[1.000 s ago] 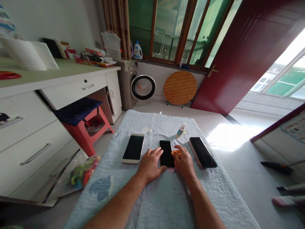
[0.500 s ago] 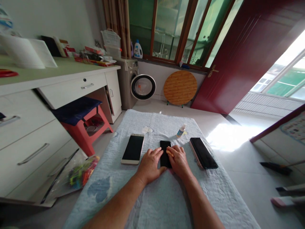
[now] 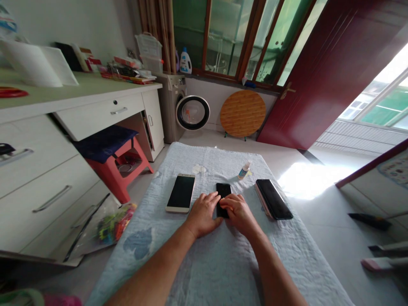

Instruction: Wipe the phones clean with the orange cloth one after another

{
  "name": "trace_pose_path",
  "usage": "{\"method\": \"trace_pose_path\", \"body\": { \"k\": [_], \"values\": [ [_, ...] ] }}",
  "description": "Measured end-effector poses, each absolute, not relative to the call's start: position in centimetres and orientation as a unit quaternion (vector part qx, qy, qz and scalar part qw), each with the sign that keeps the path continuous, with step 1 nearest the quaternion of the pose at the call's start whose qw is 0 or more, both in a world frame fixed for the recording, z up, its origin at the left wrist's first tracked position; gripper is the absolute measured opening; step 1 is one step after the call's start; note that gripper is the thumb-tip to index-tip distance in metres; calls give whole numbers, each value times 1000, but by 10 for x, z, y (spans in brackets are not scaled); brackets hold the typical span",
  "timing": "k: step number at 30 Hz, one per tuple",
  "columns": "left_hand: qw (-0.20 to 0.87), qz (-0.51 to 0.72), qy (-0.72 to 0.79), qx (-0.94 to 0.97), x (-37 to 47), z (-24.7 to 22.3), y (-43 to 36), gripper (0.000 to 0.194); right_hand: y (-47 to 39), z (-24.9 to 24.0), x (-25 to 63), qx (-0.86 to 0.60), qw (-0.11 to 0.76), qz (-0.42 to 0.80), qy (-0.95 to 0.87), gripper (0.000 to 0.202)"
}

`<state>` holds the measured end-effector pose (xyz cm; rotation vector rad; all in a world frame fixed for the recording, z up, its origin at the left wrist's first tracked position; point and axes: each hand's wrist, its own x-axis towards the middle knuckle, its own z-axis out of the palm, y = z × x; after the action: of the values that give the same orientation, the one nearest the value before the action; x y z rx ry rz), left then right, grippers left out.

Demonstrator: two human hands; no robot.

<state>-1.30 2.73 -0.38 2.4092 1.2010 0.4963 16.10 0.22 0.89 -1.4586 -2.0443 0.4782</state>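
A black phone (image 3: 224, 188) is laid flat, screen up, on the blue blanket (image 3: 219, 267), directly in front of the body, where it can be reached by both hands. Its left edge is braced by the left hand (image 3: 204, 214): the fingertips are rested at the side of the screen and the thumb is set near the lower end, with fingers and thumb kept apart, not clamped. The phone is probably held this way so that it cannot slide on the soft fabric. By the right hand (image 3: 236, 211), the fingers are bunched together and pressed down on the screen, closed on what seems to be a small orange cloth (image 3: 225, 203); most of it is hidden, so how it is folded cannot be told. The bunched fingers presumably allow pressure to be put on one small area.

To the left, a white phone (image 3: 181, 193) is placed screen up, apart from the hands. To the right, a dark phone (image 3: 274, 199) is set at a slant, with a pinkish edge shown beneath it. Both seem to be spaced out so that elbow room is left. The spray bottle (image 3: 244, 170) is stood beyond the right hand, within easy reach yet apparently clear of its movement.
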Motion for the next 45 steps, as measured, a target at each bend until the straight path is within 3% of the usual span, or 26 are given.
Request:
{"method": "trace_pose_path", "body": {
  "k": [16,25,41,45],
  "values": [
    [211,152,423,868,-15,-1,32,53,-18,35,180,-566,166,239,-772,17],
    [197,149,432,867,-13,-4,32,45,-14,13,146,-574,197,133,-784,15],
    [189,156,442,863,-9,-9,32,46,-14,21,181,-605,135,157,-769,16],
    [183,157,443,863,-10,-9,31,46,-12,22,187,-621,194,161,-742,14]
  ]
}}
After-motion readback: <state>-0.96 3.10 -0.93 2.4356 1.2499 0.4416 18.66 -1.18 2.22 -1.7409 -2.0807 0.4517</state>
